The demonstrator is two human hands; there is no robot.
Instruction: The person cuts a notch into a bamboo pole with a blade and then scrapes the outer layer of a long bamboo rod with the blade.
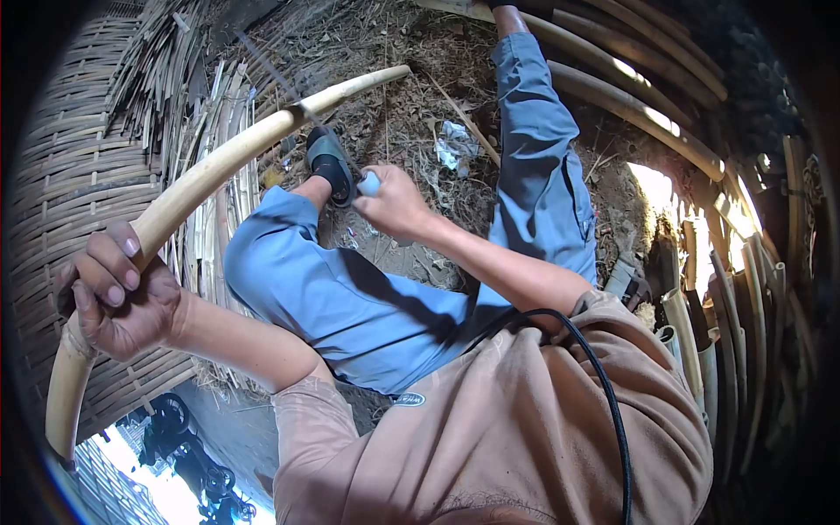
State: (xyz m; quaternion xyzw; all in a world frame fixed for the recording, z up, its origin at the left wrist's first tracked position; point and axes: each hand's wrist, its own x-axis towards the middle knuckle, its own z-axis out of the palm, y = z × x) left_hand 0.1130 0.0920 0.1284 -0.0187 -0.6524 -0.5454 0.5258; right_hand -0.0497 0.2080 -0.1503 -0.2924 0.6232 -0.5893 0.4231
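On the left, my left hand [122, 293] is wrapped round a pale bamboo pole [206, 179], which slants from the lower left up to the top middle. Near the centre, my right hand [389, 203] is closed on the handle of a long-bladed hand tool, whose pale blue handle end [368, 183] shows at the fist. Its narrow, blurred blade [265, 66] runs up and left from the fist and crosses the bamboo close to its upper part. A dark mark shows on the pole at that crossing. The blade's edge is too blurred to make out.
My legs [350, 293] in blue trousers are spread on the dirt floor, a sandalled foot [331, 162] below the pole. A woven bamboo wall [79, 184] and split strips [162, 79] stand left. Bamboo poles [621, 105] lie right. Crumpled plastic [455, 147] is on the ground.
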